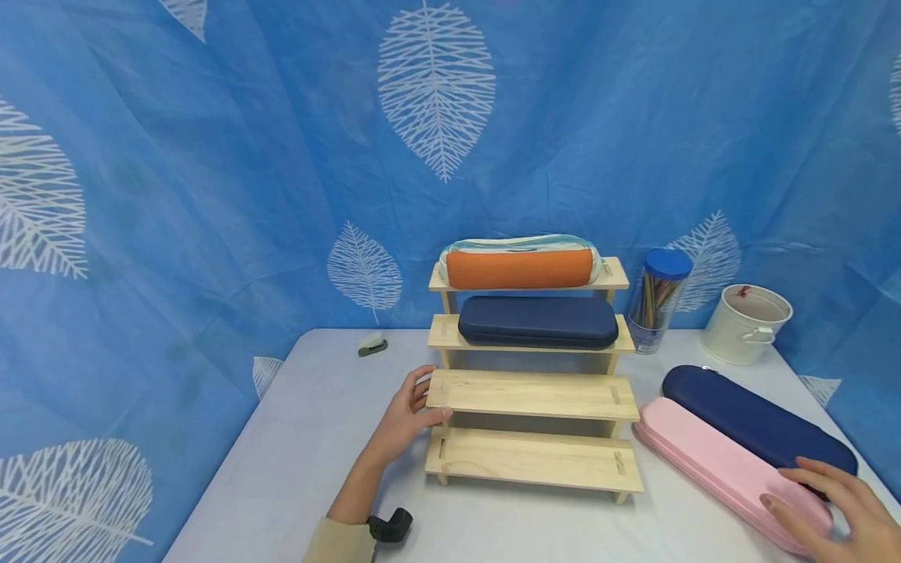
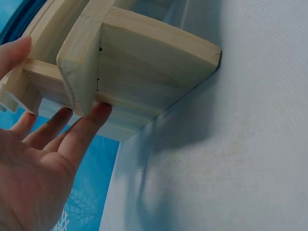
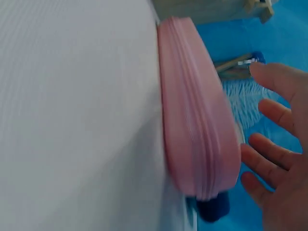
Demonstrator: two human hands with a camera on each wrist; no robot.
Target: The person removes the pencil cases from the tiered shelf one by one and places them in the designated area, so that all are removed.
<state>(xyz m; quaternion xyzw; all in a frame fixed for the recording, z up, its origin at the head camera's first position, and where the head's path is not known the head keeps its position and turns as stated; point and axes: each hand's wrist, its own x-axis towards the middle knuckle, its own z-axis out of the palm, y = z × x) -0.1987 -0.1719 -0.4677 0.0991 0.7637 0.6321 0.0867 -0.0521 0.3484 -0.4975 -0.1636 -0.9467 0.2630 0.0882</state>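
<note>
1. Head view: a blue cloth printed with white leaves hangs behind a pale grey desk [image 1: 296, 438]. A stepped wooden rack [image 1: 533, 395] stands mid-desk, with an orange case [image 1: 519, 268] on its top step, a dark blue case [image 1: 538, 320] on the second, and the two lower steps bare. The left hand [image 1: 408, 414] rests with straight fingers against the rack's left end, gripping nothing. The right hand [image 1: 838, 504] is spread open over the near end of the pink case [image 1: 725, 465], which lies flat on the desk right of the rack, just beside another navy case [image 1: 756, 422]. A pencil tube [image 1: 658, 301] and a white bucket [image 1: 746, 323] stand behind.

2. Left wrist view: fingertips [image 2: 98, 113] touch the underside edge of a step of the rack [image 2: 144, 62]. This is only a light brace, so I judge a knock from the right could slide the rack.

3. Right wrist view: the pink case [image 3: 197, 120] lies close to the desk's edge, and the open right hand [image 3: 274, 163] has not closed on it. A one-ended grasp could let the long case tip, slip off the desk, or drag the navy case [image 3: 214, 209] along.
</note>
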